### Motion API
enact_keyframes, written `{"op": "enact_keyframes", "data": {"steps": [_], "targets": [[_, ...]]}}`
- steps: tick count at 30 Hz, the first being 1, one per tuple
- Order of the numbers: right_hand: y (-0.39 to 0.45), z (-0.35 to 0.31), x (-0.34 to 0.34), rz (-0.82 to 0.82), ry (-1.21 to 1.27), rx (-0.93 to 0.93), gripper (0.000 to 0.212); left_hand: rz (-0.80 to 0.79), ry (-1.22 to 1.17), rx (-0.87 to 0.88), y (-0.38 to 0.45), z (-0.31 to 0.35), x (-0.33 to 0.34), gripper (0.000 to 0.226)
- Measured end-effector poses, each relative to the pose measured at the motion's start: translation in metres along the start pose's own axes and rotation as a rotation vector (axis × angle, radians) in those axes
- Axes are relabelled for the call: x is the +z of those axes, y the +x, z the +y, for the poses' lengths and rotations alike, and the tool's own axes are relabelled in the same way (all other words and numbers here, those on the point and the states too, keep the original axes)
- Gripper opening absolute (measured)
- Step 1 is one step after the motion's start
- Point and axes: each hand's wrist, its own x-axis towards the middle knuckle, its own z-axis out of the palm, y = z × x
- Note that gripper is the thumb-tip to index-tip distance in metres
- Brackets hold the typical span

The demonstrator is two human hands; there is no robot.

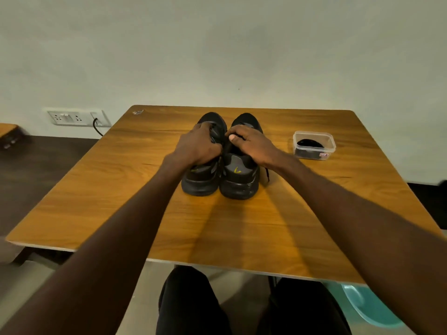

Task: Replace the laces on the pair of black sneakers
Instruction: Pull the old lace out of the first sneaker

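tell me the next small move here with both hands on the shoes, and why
Probably start loosening the old lace on one shoe. The left hand grips the left sneaker and the right hand grips the right sneaker near their openings, heels toward the person. A lace end hangs beside the right sneaker, and the clear box with something dark inside sits untouched to the right.

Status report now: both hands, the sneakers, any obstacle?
Left hand grips left sneaker. Right hand grips right sneaker. Old laces not yet out. Nothing in the way.
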Motion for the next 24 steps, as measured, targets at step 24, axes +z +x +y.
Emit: {"op": "enact_keyframes", "data": {"steps": [24], "targets": [[0.067,-0.010,-0.007,-0.467,-0.206,-0.157,0.057,0.363,-0.170,0.071,-0.022,-0.016,0.007,0.046]]}}
